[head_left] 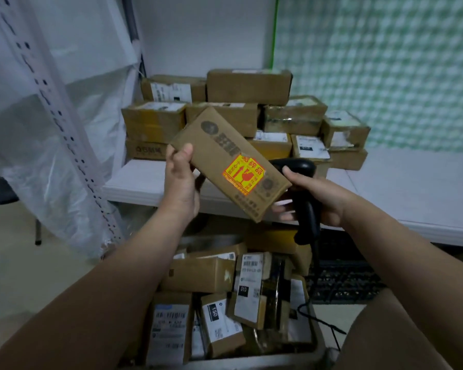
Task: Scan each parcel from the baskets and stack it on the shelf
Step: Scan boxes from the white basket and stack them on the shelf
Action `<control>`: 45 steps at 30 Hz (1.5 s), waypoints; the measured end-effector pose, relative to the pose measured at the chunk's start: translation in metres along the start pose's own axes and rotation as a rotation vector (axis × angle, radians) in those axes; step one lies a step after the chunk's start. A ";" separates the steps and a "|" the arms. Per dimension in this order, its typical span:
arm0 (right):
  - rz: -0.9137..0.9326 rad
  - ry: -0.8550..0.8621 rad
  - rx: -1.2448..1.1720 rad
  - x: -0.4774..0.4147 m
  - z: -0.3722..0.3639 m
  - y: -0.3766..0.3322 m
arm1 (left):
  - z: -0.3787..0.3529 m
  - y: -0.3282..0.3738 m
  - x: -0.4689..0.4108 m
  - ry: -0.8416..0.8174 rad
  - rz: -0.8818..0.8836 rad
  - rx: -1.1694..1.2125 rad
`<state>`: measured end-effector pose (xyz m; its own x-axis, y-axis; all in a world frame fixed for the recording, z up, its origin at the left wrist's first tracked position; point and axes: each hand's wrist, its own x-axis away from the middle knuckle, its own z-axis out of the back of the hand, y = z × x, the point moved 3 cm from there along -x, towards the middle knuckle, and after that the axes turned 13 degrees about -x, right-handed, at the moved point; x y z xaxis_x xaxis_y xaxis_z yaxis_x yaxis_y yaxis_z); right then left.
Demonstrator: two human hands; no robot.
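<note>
1. Left hand: thumb and fingers clamped on the upper end of a tilted parcel, held above the basket.
2. Right hand: fingers curled round the scanner.

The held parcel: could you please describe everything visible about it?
The parcel is a flat, oblong brown cardboard box, closed, with dark print and a yellow-and-red sticker on its upper face. It is held tilted before the shelf, the left hand gripping its upper-left end; the right hand, holding the scanner, seems to touch its lower-right end.
</note>
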<state>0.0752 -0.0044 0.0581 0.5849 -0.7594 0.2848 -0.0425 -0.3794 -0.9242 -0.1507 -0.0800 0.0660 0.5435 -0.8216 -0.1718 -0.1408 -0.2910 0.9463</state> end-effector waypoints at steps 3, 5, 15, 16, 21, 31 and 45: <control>0.043 -0.016 -0.107 0.003 0.003 -0.007 | -0.014 -0.007 0.002 -0.080 -0.028 -0.014; 0.108 -0.016 -0.136 0.003 0.007 -0.012 | -0.017 -0.012 -0.001 -0.128 -0.002 -0.059; 0.368 0.233 0.158 -0.030 0.028 -0.023 | -0.011 -0.037 -0.020 -0.287 0.363 -0.465; 0.377 0.223 0.144 -0.033 0.028 -0.021 | -0.010 -0.040 -0.023 -0.258 0.367 -0.426; 0.352 0.163 -0.059 -0.044 0.034 -0.002 | -0.012 -0.057 -0.035 -0.106 0.250 -0.295; 0.380 0.111 -0.229 -0.060 0.028 0.007 | -0.030 -0.077 -0.044 -0.304 0.109 -0.570; 0.248 0.189 -0.188 -0.066 0.037 0.016 | -0.058 -0.062 -0.074 -0.240 0.077 -0.738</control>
<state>0.0662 0.0594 0.0151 0.3793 -0.9180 0.1160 -0.3230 -0.2488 -0.9131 -0.1344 0.0277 0.0356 0.3491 -0.9342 -0.0735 0.4618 0.1032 0.8810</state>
